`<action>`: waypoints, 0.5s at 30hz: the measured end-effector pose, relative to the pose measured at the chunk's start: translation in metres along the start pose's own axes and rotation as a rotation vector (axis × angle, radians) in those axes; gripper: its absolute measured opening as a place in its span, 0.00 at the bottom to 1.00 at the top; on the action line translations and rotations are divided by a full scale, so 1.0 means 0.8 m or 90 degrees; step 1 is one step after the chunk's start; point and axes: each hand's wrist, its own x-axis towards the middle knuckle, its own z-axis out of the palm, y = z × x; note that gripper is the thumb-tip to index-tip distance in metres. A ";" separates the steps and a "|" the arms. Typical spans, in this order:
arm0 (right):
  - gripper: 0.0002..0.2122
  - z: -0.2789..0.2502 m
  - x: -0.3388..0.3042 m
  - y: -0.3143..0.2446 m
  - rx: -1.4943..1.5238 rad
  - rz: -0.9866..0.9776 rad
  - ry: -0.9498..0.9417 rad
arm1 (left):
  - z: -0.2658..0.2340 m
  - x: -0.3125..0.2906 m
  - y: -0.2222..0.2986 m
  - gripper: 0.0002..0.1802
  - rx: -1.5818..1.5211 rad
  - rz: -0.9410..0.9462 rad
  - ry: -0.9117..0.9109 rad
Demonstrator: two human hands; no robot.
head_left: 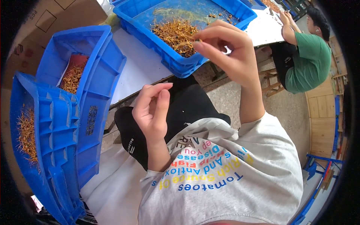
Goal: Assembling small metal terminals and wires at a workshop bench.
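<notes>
Grip, right hand (240, 56): thumb and forefinger brought nearly together above the near edge of the pile, upper centre of the frame. A small golden bit may sit between the tips; too fine to tell. Left hand (152, 112): mid-frame, over the lap, half curled, thumb and forefinger a little apart, nothing seen between them.

The golden wiry pieces (176, 35) lie heaped in the near part of a blue tray (176, 65), with a few strays toward its upper right.

Possible trouble: thin stems look tangled, so lifting one could drag neighbours along. A light fingertip hold could let a piece slip to lap or floor. Tray's near corner seems to reach the desk edge; a forearm knock might tip it.

Surface: white desk (135, 62), running from centre left toward upper right. Left of frame: two blue bins, an inner bin (97, 97) and an outer bin (56, 112), both with similar pieces inside. Cardboard box (75, 15) upper left.

Room: speckled floor (228, 97); upper right, a co-worker in green (311, 62) seated on a wooden stool (273, 84); pale wooden panels (320, 123) along the right rim.
</notes>
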 end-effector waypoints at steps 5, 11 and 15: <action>0.05 -0.002 0.005 0.022 -0.265 0.032 -0.015 | -0.002 0.001 0.003 0.06 0.041 -0.031 -0.035; 0.07 0.010 0.003 0.026 -0.375 0.025 -0.014 | -0.002 0.006 0.003 0.06 0.040 -0.048 -0.037; 0.08 0.010 0.015 0.011 -0.448 0.036 -0.048 | -0.006 0.008 0.004 0.06 0.066 -0.052 -0.057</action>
